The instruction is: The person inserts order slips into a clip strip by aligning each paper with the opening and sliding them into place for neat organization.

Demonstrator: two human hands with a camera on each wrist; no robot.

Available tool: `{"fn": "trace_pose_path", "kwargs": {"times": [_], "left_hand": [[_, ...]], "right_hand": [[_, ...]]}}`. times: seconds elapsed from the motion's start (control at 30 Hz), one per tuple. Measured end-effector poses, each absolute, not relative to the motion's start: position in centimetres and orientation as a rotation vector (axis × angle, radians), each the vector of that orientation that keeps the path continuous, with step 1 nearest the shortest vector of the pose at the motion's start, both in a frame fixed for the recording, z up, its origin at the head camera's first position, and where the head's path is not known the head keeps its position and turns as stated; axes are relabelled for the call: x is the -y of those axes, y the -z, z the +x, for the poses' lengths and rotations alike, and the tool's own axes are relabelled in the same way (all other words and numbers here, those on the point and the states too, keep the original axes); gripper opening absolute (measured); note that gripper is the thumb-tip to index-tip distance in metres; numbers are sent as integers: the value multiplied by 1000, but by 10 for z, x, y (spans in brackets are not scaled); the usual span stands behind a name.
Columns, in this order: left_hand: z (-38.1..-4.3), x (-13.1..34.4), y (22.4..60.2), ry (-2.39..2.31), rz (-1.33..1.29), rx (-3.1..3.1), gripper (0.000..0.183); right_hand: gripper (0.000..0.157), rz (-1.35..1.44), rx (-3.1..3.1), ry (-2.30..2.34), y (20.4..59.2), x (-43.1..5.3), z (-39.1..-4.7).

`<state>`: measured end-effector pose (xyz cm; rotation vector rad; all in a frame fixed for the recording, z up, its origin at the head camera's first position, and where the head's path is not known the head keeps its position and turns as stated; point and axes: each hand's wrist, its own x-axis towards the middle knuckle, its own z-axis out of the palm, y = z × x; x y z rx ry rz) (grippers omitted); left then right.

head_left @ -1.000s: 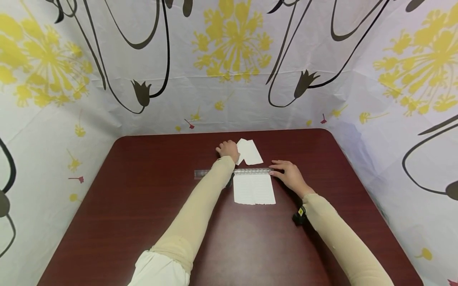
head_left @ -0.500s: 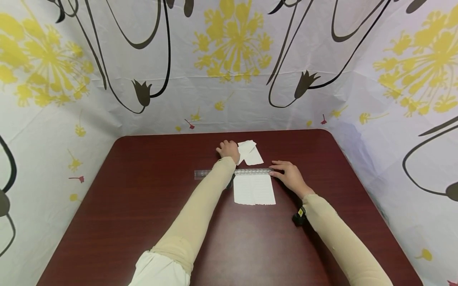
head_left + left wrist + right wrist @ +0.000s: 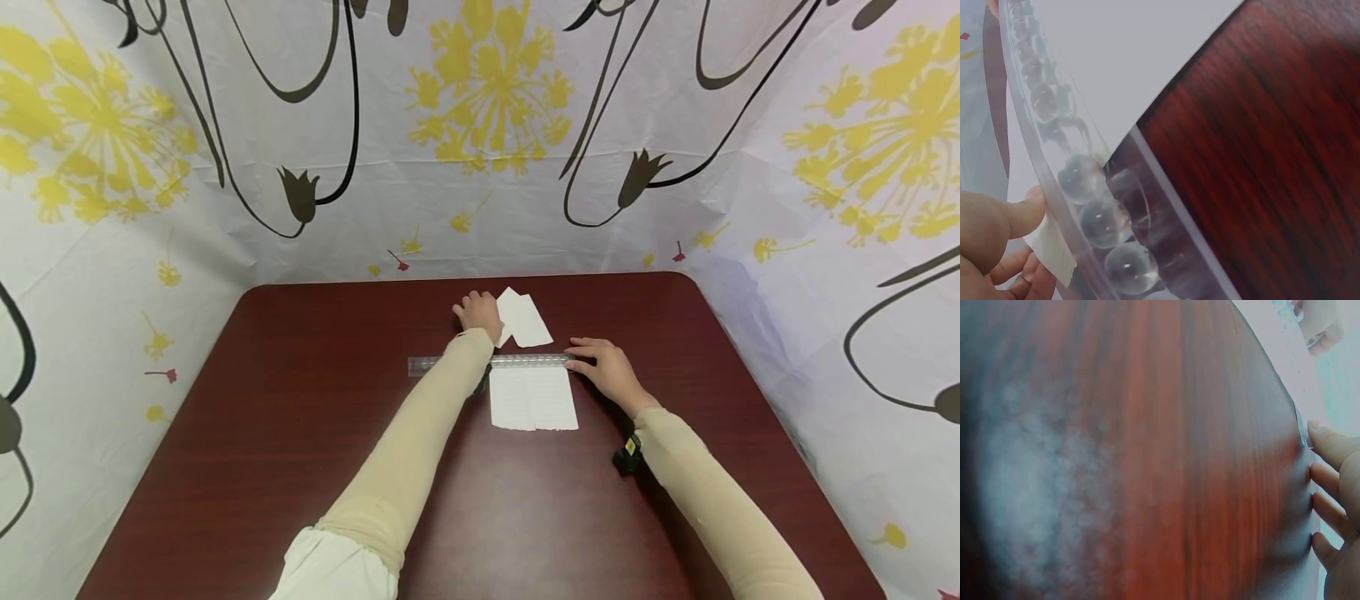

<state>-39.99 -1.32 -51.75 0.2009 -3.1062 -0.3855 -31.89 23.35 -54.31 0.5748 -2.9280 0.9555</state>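
A clear ruler point(image 3: 528, 361) with a row of round bumps lies across the far edge of a white lined sheet of paper point(image 3: 534, 398). Beyond it are white paper pieces point(image 3: 531, 323), one overlapping another. My left hand point(image 3: 478, 312) reaches past the ruler; in the left wrist view its thumb and curled fingers pinch the paper point(image 3: 1054, 250) that sticks out behind the ruler. At the ruler's right end, my right hand point(image 3: 607, 371) presses with the thumb; its other fingers point(image 3: 1329, 512) are spread, their tips on the table. My left forearm hides part of the ruler.
The dark red wooden table point(image 3: 300, 433) has rounded far corners. A white cloth point(image 3: 480, 225) with yellow flowers and dark stems hangs behind it and along both sides. A black wrist camera point(image 3: 627, 456) sits under my right wrist.
The far paper by my left hand was bent over toward the right half a second ago and now stands out farther back. Both hands and the ruler stay nearly in place.
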Motion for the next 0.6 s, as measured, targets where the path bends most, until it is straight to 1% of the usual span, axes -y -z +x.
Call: {"fn": "trace_pose_path", "kwargs": {"times": [0.1, 0.33, 0.6], "left_hand": [[-400, 14, 517, 372, 182, 3097, 52], [-399, 16, 518, 314, 120, 3054, 37], [-398, 19, 514, 251, 108, 3028, 32]], "right_hand": [[38, 576, 2928, -960, 543, -233, -319], [39, 581, 2931, -962, 543, -234, -318], [39, 574, 2936, -954, 542, -234, -318]]}}
